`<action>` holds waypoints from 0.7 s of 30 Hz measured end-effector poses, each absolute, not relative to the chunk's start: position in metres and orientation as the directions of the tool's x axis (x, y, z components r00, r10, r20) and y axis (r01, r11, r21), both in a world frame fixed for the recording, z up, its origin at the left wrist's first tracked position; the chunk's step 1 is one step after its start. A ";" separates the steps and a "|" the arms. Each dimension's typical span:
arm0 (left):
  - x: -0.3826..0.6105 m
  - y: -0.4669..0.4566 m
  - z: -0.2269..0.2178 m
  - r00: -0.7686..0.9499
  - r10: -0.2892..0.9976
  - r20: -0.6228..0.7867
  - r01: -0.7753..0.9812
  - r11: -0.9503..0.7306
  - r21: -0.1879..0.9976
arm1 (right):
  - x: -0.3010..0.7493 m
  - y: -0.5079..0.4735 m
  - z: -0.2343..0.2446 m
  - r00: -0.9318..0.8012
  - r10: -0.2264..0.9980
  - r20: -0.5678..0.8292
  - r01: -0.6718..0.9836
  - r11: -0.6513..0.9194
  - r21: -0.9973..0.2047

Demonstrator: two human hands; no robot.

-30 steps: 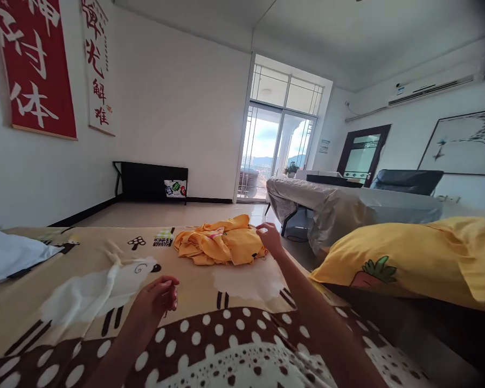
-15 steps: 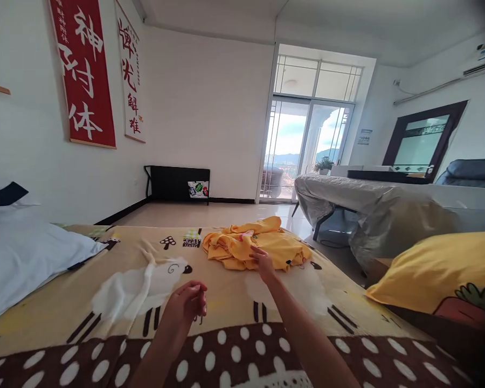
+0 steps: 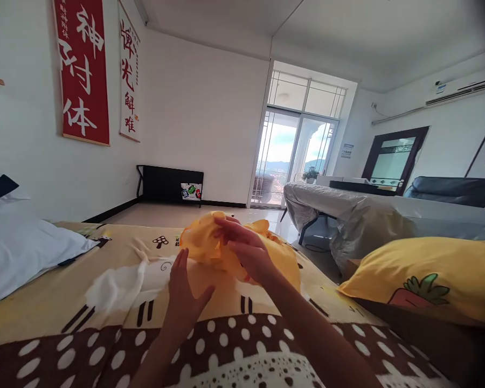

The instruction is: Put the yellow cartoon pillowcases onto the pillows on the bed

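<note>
A crumpled yellow cloth (image 3: pixel 200 237), thin and partly raised, is bunched up near the far side of the bed. My right hand (image 3: pixel 248 248) grips a fold of it with bent fingers, and hides part of the cloth behind it. Close to the cloth's lower left side, my left hand (image 3: pixel 186 288) is open, thumb spread away from its fingers, with nothing in it. Under both hands lies a beige and brown blanket (image 3: pixel 117 318) printed with sheep and white dots.
A white pillow (image 3: pixel 32 248) lies at the left, and a yellow pillow (image 3: pixel 436 275) with a carrot print at the right. Beyond the bed stand a plastic-covered table (image 3: pixel 347 210) and a low black panel (image 3: pixel 161 183) against the wall.
My right hand has moved up and left, pulling part of the yellow cloth with it. My left hand has opened from a loose curl and come nearer the cloth. The view has shifted slightly right.
</note>
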State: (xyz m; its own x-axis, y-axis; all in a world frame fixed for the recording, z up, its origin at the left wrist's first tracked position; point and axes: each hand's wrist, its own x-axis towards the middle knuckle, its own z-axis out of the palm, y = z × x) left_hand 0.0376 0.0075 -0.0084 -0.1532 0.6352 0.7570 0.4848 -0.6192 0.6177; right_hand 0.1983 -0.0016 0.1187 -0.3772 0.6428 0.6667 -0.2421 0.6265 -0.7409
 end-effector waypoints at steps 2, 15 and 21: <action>0.038 0.002 -0.005 -0.198 0.400 0.895 0.653 -0.627 0.425 | 0.193 -0.035 0.108 -0.539 0.577 0.614 -0.136 0.660 -0.739; 0.027 -0.005 -0.012 -0.002 0.404 0.915 0.636 -0.705 0.313 | 0.265 0.003 -0.025 -0.283 0.899 0.335 0.277 0.411 -0.869; 0.026 -0.008 -0.006 -0.016 0.474 0.880 0.659 -0.657 0.366 | 0.253 -0.018 -0.031 -0.557 0.805 0.204 0.169 0.350 -0.921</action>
